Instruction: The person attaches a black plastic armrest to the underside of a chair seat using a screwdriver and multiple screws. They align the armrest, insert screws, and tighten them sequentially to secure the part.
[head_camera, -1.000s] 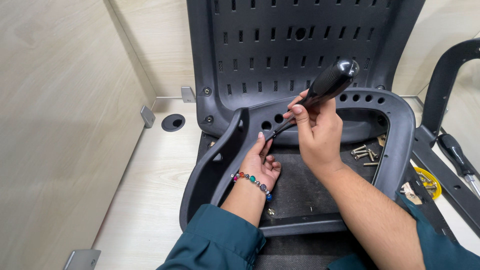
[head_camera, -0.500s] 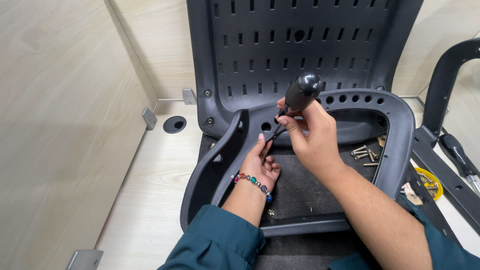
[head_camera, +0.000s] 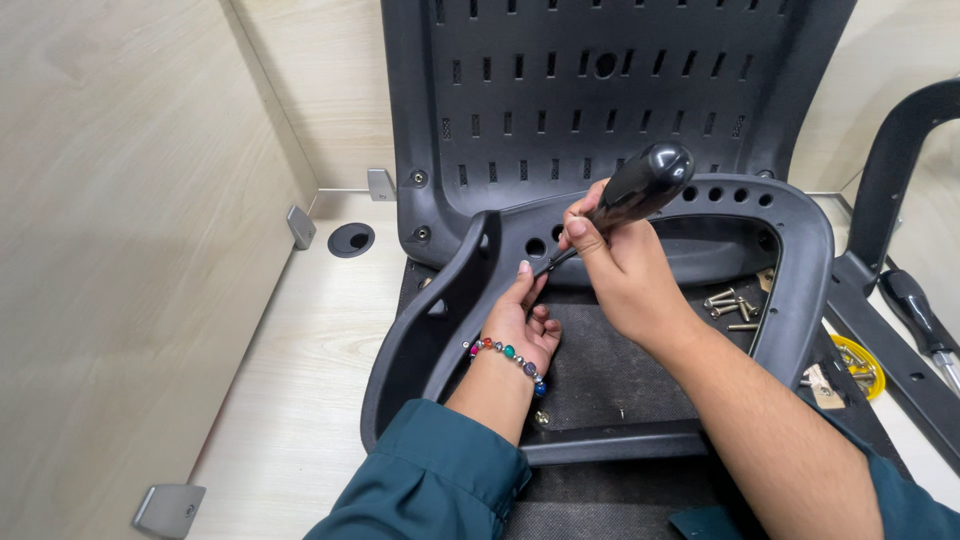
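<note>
My right hand (head_camera: 618, 262) grips a screwdriver with a black rounded handle (head_camera: 646, 183), its shaft slanting down-left toward the inside of a dark grey plastic chair frame (head_camera: 800, 290). My left hand (head_camera: 524, 322), with a bead bracelet on the wrist, rests inside the frame with its fingertips at the screwdriver's tip, next to the frame's left wall. Whether those fingers pinch a screw is hidden. A black perforated chair back (head_camera: 610, 90) stands upright behind the frame.
Several loose screws (head_camera: 728, 305) lie inside the frame at the right. A second black-handled screwdriver (head_camera: 915, 318) and a yellow ring (head_camera: 858, 362) lie at the far right beside a black armrest (head_camera: 895, 170). Wooden partitions enclose the desk (head_camera: 290, 400); a round cable hole (head_camera: 351, 239) sits at the back left.
The screwdriver handle swung left and down, then back right and up. My left hand has stayed at the tip inside the frame.
</note>
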